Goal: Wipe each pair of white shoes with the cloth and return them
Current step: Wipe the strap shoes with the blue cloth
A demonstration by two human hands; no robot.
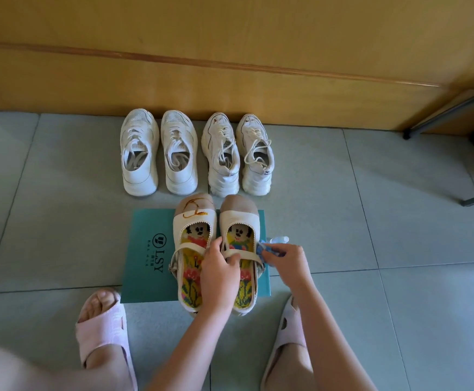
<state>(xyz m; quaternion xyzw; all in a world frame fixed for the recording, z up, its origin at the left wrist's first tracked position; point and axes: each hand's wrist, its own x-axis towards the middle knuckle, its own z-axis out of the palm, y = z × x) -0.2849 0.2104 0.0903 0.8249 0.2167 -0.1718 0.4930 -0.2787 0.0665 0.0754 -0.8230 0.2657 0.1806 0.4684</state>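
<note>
A pair of cream strap shoes with cartoon insoles stands on a teal card [145, 249]: the left shoe [193, 235] and the right shoe [240, 221]. My left hand [220, 273] grips the strap of the right shoe. My right hand [288, 263] pinches a blue cloth [267, 249] against that shoe's outer side. Two pairs of white sneakers stand behind by the wall: one pair [158, 153] at the left, the other pair [237, 155] at the right.
A wooden panel [230, 66] runs along the back of the grey tiled floor [399, 221]. Metal furniture legs [442, 117] stand at the right. My feet in pink slippers [103, 328] rest on either side of the card.
</note>
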